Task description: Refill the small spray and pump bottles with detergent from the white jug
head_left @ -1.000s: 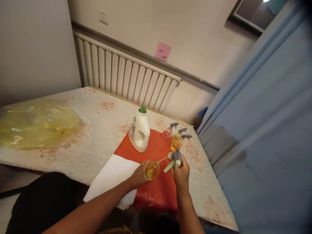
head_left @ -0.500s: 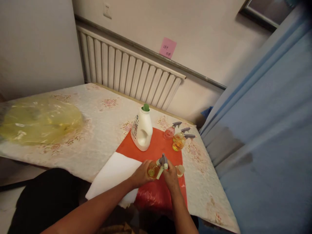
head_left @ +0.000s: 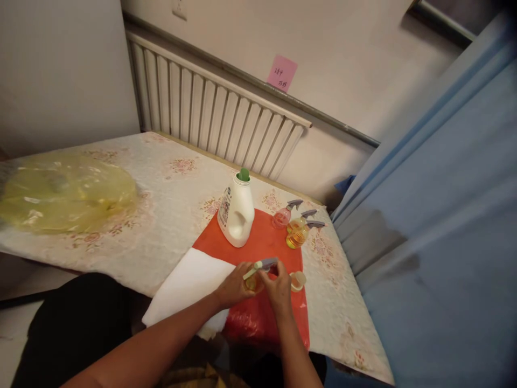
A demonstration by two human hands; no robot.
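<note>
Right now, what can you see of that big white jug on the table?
The jug is off-white, smooth and plastic-looking, with a printed label on one side; I can't read it. A rounded hollow forms a handle, and the short ridged neck holds a green piece standing up out of it. The jug stands upright on a red sheet, the only thing visibly touching it. Its contents are hidden.

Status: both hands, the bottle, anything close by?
Left hand holds spray bottle. Right hand on spray head, at bottle's mouth; how tightly seated, can't tell. Small cup beside right hand; white jug stands farther back.
</note>
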